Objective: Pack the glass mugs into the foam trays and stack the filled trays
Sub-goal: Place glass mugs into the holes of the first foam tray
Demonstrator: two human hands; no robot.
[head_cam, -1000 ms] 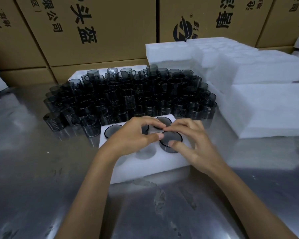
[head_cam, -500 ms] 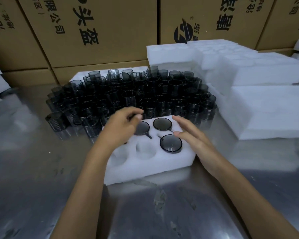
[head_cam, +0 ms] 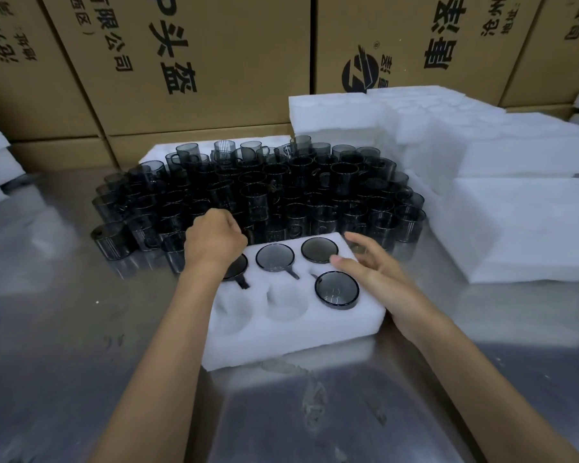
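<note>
Head view: white foam tray (head_cam: pixel 291 332) on the steel desk (head_cam: pixel 64 345), four of six wells filled with smoky-grey glass mugs (head_cam: pixel 274 257), handles in slots. Loose mugs (head_cam: pixel 281 192) crowd just behind it. Left hand (head_cam: pixel 213 240), curled, reaches among them; whether it grips one cannot be told. Right hand (head_cam: pixel 378 279) hovers open, empty, over the tray's right edge. Cartons (head_cam: pixel 181 61) bear black Chinese print and a round logo.

Matt white foam tray (head_cam: pixel 291 332); glossy smoked-glass mugs (head_cam: pixel 258 192) — reflective steel table (head_cam: pixel 64 345).
</note>
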